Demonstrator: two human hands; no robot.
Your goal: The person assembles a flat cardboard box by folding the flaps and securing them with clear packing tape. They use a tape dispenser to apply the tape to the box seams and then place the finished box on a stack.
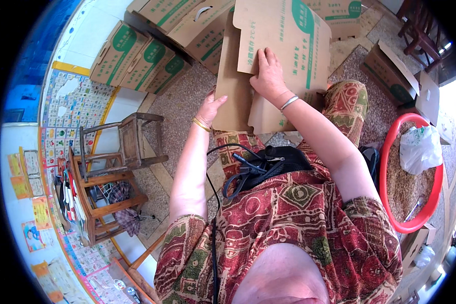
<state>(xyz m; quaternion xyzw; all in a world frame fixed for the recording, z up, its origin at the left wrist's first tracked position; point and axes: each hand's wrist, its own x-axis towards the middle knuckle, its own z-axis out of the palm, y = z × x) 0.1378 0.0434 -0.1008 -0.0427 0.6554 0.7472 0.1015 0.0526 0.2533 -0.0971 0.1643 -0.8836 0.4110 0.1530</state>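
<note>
A large brown cardboard box (289, 30) with green printing stands tilted in front of me, between my knees, its flaps partly unfolded. My left hand (209, 110) grips the box's left edge, its thumb over the near side and its fingers mostly hidden behind the board. On the upper flap my right hand (271, 77) lies with fingers stretched out, pressing near the flap's lower edge. A lower panel (273, 114) hangs below that hand, toward my lap.
Several similar boxes (152, 58) stand at the far left. On the left are a wooden chair (131, 142) and a wooden rack (91, 202). To the right lie an open carton (390, 76) and a red-rimmed round tray (386, 177) holding brown material and a white plastic bag (420, 149).
</note>
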